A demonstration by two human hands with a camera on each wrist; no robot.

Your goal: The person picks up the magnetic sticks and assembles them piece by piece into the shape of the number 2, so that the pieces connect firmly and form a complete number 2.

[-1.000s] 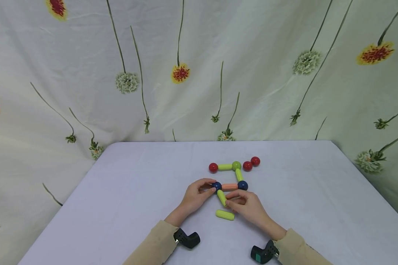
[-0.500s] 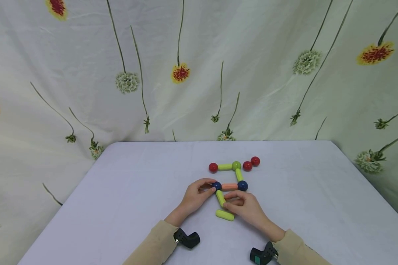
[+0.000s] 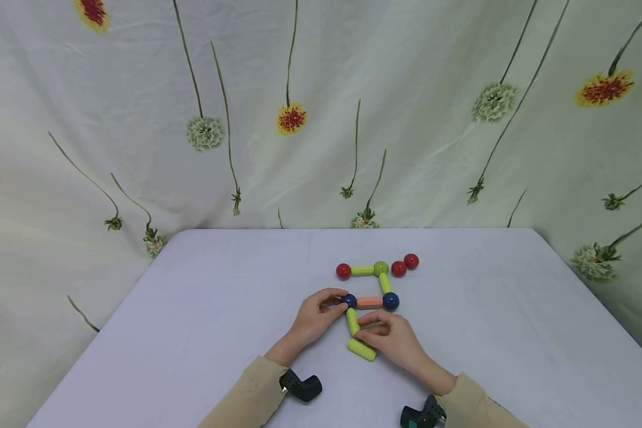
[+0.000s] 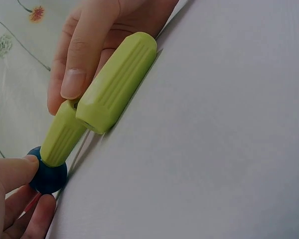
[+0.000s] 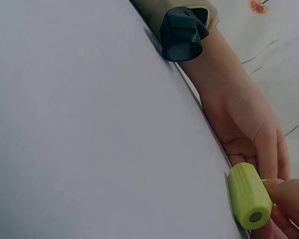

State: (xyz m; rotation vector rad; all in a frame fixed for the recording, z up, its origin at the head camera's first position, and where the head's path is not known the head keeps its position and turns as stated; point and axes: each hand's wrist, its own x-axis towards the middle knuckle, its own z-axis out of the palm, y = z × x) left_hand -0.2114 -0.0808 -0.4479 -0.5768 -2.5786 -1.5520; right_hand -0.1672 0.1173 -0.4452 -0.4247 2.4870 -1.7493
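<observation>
My left hand [image 3: 312, 326] pinches a dark blue ball [image 3: 349, 301] between thumb and fingers. From that ball a yellow-green magnetic rod [image 3: 352, 321] points toward me, its near end pinched by my right hand [image 3: 395, 340]. A salmon rod [image 3: 370, 302] links the held ball to a second blue ball [image 3: 390, 301]. Beyond it, a yellow-green rod [image 3: 386, 283] leads to a green ball [image 3: 381, 268], then another rod [image 3: 362, 271] ends at a red ball [image 3: 343, 271]. Just in front of my right fingertips lies a loose yellow-green rod [image 4: 118, 82], with a grey disc in its end in the right wrist view.
Two loose red balls, one nearer [image 3: 398, 269] and one farther [image 3: 411, 261], lie right of the green ball. The white-covered table [image 3: 487, 309] ends at a flower-printed cloth [image 3: 321, 166] behind. Dark wrist cameras sit on both sleeves.
My right hand has swung the near end of the held rod to the left. The loose rod has turned slightly, its right end coming toward me. My left hand stays on the blue ball.
</observation>
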